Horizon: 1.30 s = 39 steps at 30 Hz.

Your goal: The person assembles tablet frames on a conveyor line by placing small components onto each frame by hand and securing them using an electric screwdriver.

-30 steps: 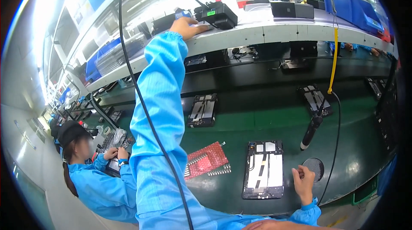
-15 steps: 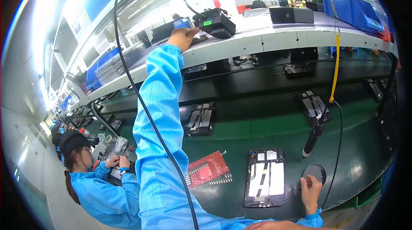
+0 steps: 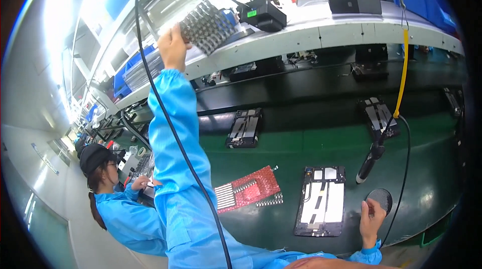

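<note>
High at the shelf, my left hand (image 3: pixel 173 47) grips the edge of a dark grey sheet (image 3: pixel 211 27) covered with rows of small pieces. The sheet is tilted and held up above the shelf edge. My right hand (image 3: pixel 372 221) is low at the right, its fingers curled together over the near edge of a round black mesh dish (image 3: pixel 380 201); whether something small is between the fingertips I cannot make out. Left of it an opened tablet (image 3: pixel 320 202) with pale battery panels lies flat on the green bench. An electric screwdriver (image 3: pixel 370 162) hangs above the dish.
A yellow strap (image 3: pixel 402 75) and black cables hang across the view. Red bubble wrap (image 3: pixel 251 188) with metal strips lies left of the tablet. More opened tablets (image 3: pixel 244 127) lie farther back. A black box with a green display (image 3: pixel 261 14) stands on the shelf. At left sits a co-worker (image 3: pixel 123 208).
My left hand has moved left and lifted the grey sheet off the shelf. My right hand stays by the mesh dish. The view has shifted slightly.
</note>
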{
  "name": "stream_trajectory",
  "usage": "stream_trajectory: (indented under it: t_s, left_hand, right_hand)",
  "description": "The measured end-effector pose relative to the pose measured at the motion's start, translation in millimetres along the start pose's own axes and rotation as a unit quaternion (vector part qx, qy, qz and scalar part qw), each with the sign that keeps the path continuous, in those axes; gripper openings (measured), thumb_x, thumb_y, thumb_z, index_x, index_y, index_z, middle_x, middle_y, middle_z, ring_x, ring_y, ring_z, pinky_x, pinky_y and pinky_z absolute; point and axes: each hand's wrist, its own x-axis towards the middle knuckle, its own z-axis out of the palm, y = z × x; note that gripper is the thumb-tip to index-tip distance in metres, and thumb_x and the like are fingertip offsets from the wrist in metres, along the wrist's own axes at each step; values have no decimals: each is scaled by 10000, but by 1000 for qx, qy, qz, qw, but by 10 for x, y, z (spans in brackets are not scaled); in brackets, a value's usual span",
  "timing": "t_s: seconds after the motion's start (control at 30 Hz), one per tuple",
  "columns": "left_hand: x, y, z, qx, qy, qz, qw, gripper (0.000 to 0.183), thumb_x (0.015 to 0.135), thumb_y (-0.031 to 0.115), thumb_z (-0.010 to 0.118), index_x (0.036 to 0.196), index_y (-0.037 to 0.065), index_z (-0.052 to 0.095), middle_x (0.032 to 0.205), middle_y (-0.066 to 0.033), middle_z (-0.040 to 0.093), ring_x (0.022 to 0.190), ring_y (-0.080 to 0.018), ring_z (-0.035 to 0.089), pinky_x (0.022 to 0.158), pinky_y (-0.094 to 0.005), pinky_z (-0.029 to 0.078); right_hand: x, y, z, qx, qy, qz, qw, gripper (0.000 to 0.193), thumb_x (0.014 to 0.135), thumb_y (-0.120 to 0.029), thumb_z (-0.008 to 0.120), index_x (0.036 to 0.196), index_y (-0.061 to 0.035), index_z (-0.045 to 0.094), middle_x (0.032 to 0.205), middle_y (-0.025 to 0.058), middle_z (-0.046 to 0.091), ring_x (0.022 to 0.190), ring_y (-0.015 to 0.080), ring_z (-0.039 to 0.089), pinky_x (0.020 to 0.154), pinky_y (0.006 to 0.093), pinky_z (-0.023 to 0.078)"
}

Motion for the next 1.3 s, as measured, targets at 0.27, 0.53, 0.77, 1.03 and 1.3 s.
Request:
stream_trajectory:
  t_s: [0.27, 0.53, 0.77, 1.03, 1.3]
  left_hand:
    - [-994, 564, -17, -43, -375, -77, 923, 290, 924, 262, 512, 914, -6, 620, 718, -15, 600, 547, -66, 518, 472, -218, 433]
    - [-2328, 512, 543, -333, -345, -291, 828, 276, 937, 244, 483, 962, -12, 584, 857, -84, 645, 688, -132, 613, 563, -261, 502]
    - [-2616, 517, 520, -273, -534, -253, 759, 259, 884, 167, 582, 1044, -37, 594, 943, -64, 642, 863, -88, 573, 772, -235, 466]
    - [-2700, 686, 555, -314, -526, -355, 706, 244, 889, 154, 572, 1037, -37, 599, 908, -61, 650, 795, -95, 592, 730, -241, 485]
    - [-2715, 496, 567, -286, -498, -355, 737, 198, 870, 96, 587, 1001, -53, 584, 952, -106, 644, 819, -115, 609, 740, -253, 496]
  right_hand:
    - [811, -941, 280, 161, -88, -159, 970, 104, 819, -63, 595, 829, 36, 622, 656, 76, 628, 546, 116, 577, 485, 227, 442]
    - [1256, -1543, 820, 493, -249, 25, 833, 235, 821, -99, 650, 1007, 32, 591, 896, 53, 642, 810, 93, 596, 737, 249, 502]
    - [1300, -1329, 590, 363, -361, 26, 859, 159, 801, -128, 674, 874, 8, 637, 714, -23, 613, 630, 35, 556, 552, 186, 474]
    - [1279, -1240, 598, 400, -293, 22, 868, 154, 802, -154, 683, 802, -6, 637, 644, -38, 571, 567, -3, 478, 478, 158, 375]
    - [1299, -1219, 579, 427, -272, 77, 859, 185, 820, -150, 659, 888, 18, 621, 741, 14, 623, 637, 41, 564, 532, 187, 456]
